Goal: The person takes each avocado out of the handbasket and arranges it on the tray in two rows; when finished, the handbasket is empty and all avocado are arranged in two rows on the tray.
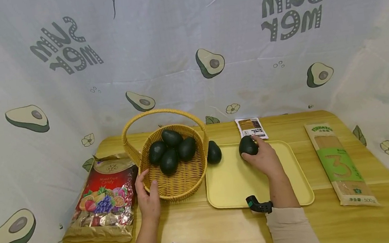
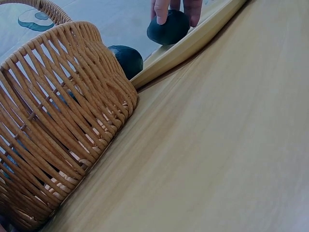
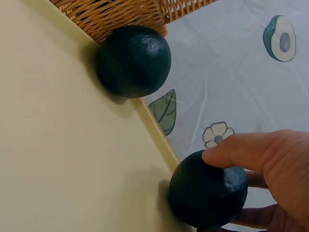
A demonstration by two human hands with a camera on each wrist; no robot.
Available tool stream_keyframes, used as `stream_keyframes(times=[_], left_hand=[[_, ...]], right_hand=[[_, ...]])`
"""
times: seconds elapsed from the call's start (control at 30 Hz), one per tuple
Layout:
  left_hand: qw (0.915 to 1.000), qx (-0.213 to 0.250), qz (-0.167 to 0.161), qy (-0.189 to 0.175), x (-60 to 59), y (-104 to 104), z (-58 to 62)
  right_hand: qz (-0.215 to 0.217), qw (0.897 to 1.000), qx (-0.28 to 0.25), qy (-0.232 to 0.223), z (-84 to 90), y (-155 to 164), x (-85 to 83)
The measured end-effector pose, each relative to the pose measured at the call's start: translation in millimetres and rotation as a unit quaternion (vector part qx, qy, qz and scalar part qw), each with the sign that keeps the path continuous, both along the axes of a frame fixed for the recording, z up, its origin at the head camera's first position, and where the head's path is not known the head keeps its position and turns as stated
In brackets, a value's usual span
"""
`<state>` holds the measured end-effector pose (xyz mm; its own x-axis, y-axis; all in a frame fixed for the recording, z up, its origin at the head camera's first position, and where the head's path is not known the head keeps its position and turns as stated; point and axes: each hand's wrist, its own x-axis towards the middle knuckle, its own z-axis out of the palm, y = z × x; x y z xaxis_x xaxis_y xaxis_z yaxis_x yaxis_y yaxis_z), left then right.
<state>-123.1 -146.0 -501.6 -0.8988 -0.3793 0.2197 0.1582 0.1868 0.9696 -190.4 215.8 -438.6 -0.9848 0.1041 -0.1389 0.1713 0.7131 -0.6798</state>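
A yellow wicker basket (image 1: 177,183) with a tall handle holds several dark green avocados (image 1: 169,162). My left hand (image 1: 148,200) grips its front-left rim, the thumb over the rim; in the left wrist view that hand is almost wholly out of frame. My right hand (image 1: 264,159) holds another avocado (image 1: 247,146) between thumb and fingers, over the back part of a pale yellow tray (image 1: 237,195). One more avocado (image 3: 133,61) rests at the tray's back-left corner, close against the basket.
A red and gold bag of mixed fruit candy (image 1: 108,200) lies left of the basket. Behind the tray is a small white and brown packet (image 1: 252,127). A long noodle pack (image 1: 341,166) with a green band lies at the right. Printed cloth (image 1: 175,72) hangs round the wooden table.
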Motion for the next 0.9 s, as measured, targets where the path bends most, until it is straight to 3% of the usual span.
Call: stream_keyframes(times=[0.9], left_hand=[[1.0,0.003,0.0,-0.004,0.6,0.8,1.4]], right_hand=[[-0.008,1.0,-0.001,0.007,-2.7,3.2,-0.5]])
